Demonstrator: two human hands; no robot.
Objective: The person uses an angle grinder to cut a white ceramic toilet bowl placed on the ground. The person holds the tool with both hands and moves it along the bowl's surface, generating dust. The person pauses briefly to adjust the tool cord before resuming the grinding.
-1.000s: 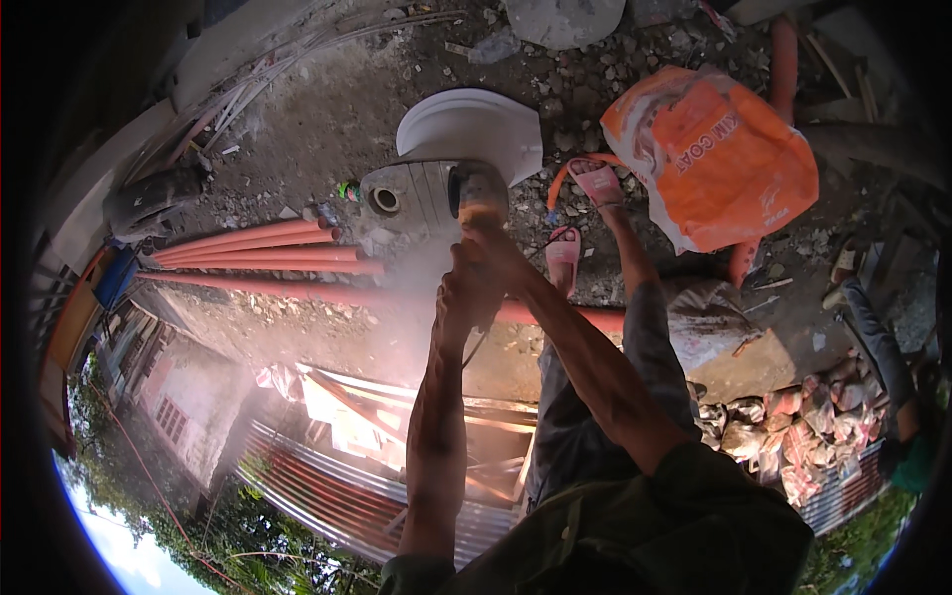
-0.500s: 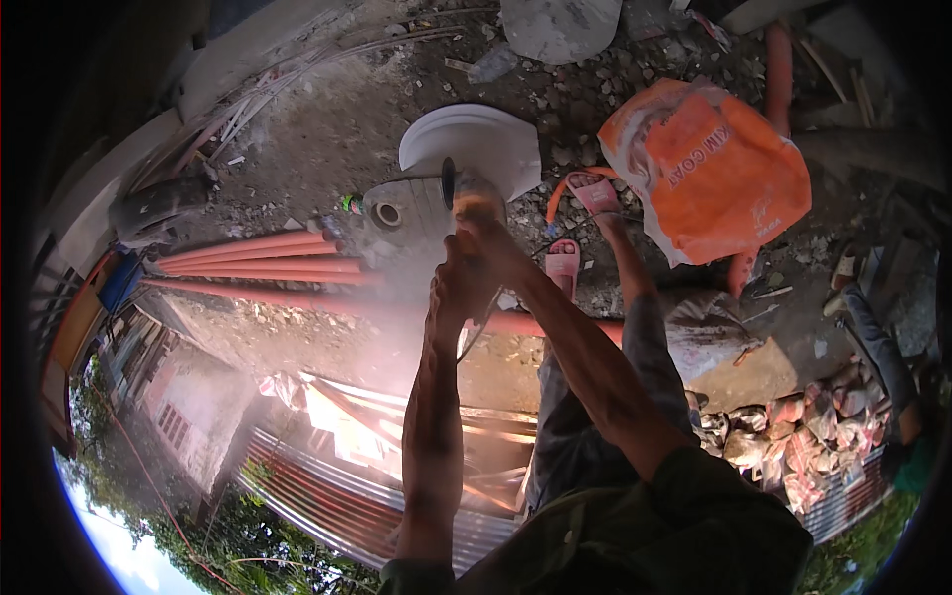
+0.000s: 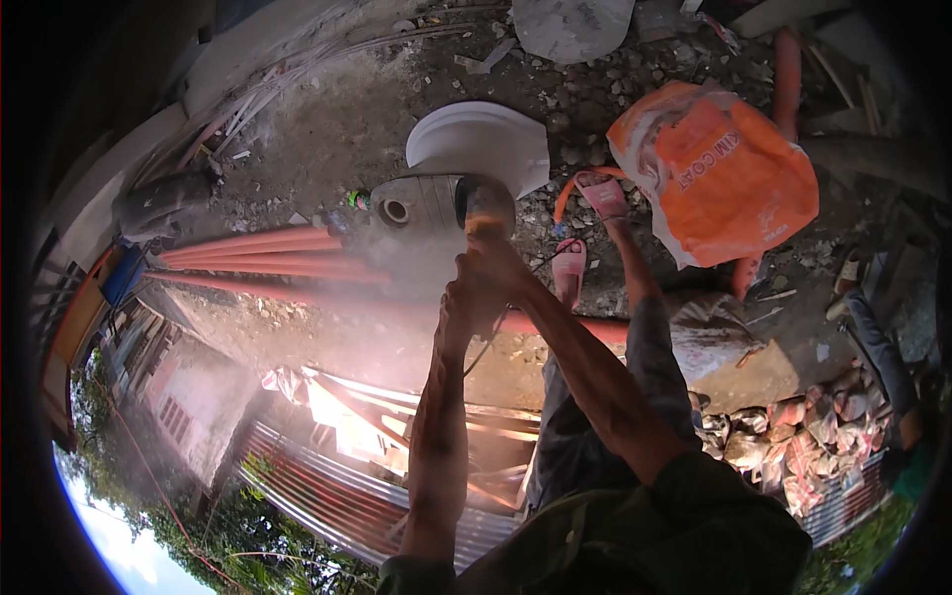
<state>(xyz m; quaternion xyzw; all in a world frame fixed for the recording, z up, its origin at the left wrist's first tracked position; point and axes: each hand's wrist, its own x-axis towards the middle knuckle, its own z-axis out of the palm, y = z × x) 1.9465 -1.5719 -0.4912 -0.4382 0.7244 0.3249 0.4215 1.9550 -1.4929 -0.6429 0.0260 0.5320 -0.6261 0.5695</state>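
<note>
Both my hands are closed around an angle grinder (image 3: 486, 206) with an orange part on its body, held out ahead of me. My right hand (image 3: 496, 270) wraps its body; my left hand (image 3: 460, 302) grips close beside it, overlapping, so the fingers are partly hidden. The grinder's dark disc (image 3: 461, 202) stands at the right end of a dusty grey piece (image 3: 424, 203) with a round hole; whether they touch I cannot tell. Just beyond lies a white round-edged piece (image 3: 481, 149). Pale dust blurs the area left of my hands. A dark cord (image 3: 483, 349) hangs below them.
Orange pipes (image 3: 263, 260) lie at left. An orange-and-white sack (image 3: 719, 174) sits at right, near my feet in pink slippers (image 3: 568, 260). Rubble covers the ground. Another person's leg (image 3: 875, 342) shows at far right, near filled bags (image 3: 783, 436). Corrugated sheets (image 3: 327, 496) lie lower left.
The grinder and both hands have shifted slightly toward me, and the disc sits lower against the grey piece. The dust cloud has changed shape. The whole view has moved a little.
</note>
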